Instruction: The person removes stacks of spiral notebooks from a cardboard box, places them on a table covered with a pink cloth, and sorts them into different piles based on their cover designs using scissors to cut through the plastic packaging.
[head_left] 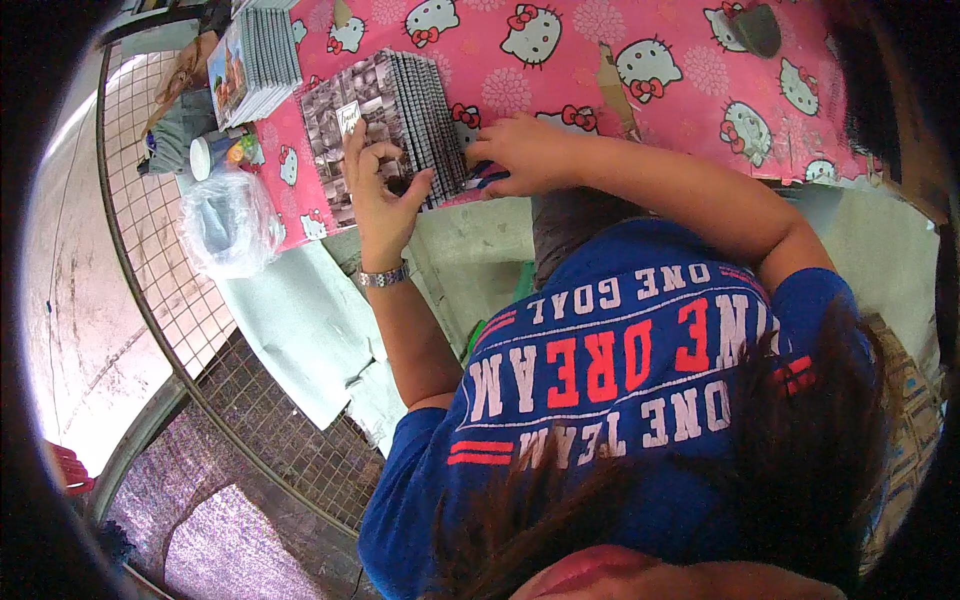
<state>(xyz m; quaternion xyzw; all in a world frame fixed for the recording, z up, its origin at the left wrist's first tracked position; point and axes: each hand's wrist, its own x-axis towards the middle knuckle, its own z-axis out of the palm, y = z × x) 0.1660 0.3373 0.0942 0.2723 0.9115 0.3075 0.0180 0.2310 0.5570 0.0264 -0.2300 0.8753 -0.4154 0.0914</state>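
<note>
A stack of spiral-bound notebooks (325, 135) with grey photo-collage covers stands at the near left of the pink table, its coiled bindings turned to the right. My left hand (385, 195), with a watch on its wrist, rests against the front cover. Its fingers are apart, the index finger bent and the thumb held out by the bindings. On the right side of the stack is my right hand (530, 155), its fingers bent toward the thumb around something small and dark blue. What that is, I cannot make out.
Another stack of spiral notebooks (255, 70) with a colourful cover stands at the far left. Near it are a clear plastic bag (230, 225), a white round lid (200, 158) and a grey cloth (185, 130). A dark oval object (757, 30) lies far right on the patterned tablecloth (560, 85).
</note>
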